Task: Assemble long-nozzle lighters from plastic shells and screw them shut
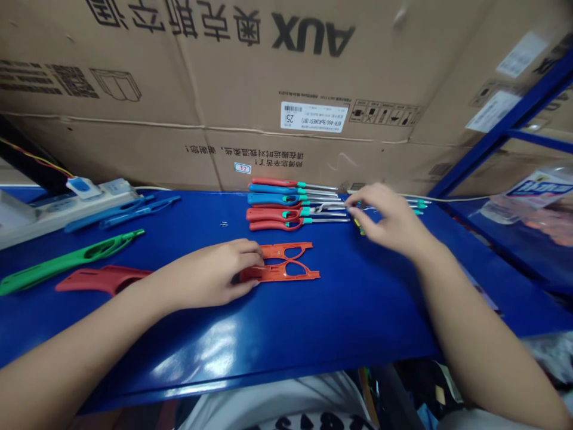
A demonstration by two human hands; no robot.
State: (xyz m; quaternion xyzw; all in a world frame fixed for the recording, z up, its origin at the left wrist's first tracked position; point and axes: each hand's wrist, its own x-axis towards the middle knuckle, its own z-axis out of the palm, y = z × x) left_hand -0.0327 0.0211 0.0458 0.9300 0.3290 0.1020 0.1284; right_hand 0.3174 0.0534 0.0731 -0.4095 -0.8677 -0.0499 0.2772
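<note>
My left hand (213, 275) lies on the blue table (340, 298) with its fingers closed on two orange lighter shell halves (286, 263) that rest side by side. My right hand (385, 218) reaches to the far right of the table, its fingers pinched among thin metal tubes with teal collars and wires (418, 205); what it grips is too small to name. Between the hands, by the back wall, a row of assembled red and blue long-nosed lighters (286, 204) lies with metal nozzles pointing right.
A green shell (67, 261) and a red shell (101, 278) lie at the left, blue shells (120, 212) behind them beside a white power strip (54, 206). Large cardboard boxes (268, 77) wall off the back. A blue rack frame (496, 128) and plastic bags (537, 206) stand at right.
</note>
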